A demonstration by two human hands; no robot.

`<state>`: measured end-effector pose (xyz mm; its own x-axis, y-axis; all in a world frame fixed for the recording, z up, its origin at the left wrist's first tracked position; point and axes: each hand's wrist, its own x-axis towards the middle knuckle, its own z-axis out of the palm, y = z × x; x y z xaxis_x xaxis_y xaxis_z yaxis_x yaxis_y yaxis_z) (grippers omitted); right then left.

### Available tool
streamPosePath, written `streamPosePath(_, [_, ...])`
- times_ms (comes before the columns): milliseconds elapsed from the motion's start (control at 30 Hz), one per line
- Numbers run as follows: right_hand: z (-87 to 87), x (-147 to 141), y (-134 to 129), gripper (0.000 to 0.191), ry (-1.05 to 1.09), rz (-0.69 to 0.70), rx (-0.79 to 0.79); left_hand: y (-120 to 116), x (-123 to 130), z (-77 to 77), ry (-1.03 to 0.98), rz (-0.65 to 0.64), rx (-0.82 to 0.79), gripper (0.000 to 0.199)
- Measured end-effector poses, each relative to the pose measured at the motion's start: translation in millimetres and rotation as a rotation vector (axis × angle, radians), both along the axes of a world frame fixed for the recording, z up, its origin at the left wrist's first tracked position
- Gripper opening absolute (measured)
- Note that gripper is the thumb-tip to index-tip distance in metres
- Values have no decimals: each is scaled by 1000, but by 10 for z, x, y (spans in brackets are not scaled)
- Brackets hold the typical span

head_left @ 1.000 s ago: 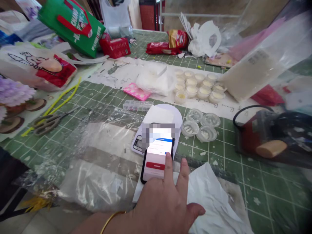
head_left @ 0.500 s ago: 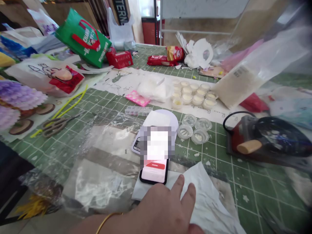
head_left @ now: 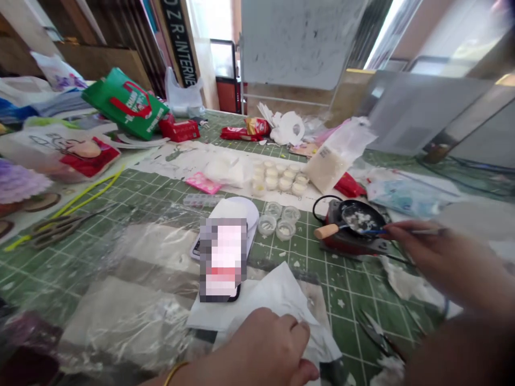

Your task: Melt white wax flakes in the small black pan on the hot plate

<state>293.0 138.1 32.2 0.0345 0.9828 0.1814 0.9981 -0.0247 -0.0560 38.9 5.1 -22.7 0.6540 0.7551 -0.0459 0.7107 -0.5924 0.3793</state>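
Note:
My left hand (head_left: 263,343), with a gold bracelet at the wrist, rests over white paper sheets (head_left: 281,289). Its fingers bend loosely, the thumb stands apart, and no object shows in it. Just beyond lies a phone (head_left: 223,262) with a blurred screen, its top over a pale kitchen scale (head_left: 251,214). At the right, my right hand (head_left: 426,252) grips a thin blue stick (head_left: 376,231). The stick's tip is in a small black pan (head_left: 374,214) with white pieces (head_left: 360,221) inside. That pan, with a wooden handle (head_left: 326,231), sits on a dark red hot plate (head_left: 333,244).
Several clear lidded cups (head_left: 277,220) stand right of the scale. Behind are several small cups of pale filling (head_left: 281,179) and a bag of beige grains (head_left: 328,163). Scissors (head_left: 60,228) lie left; metal pliers-like tools (head_left: 376,332) lie front right. Plastic film (head_left: 132,300) spreads left of the paper.
The view has swung right and up. My right hand has come into view with the stick in the pan. My left hand's fingers, stretched out before, are now bent.

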Motion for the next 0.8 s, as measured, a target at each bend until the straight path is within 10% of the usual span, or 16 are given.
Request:
streamPosePath(500, [70,-6,25,40,83,-55,-114,209,448,-750,-270,-127,418,39])
streamPosePath(800, [-1,47,67,40,70,-47,-75,202,436,-835,-319,-74,420,42])
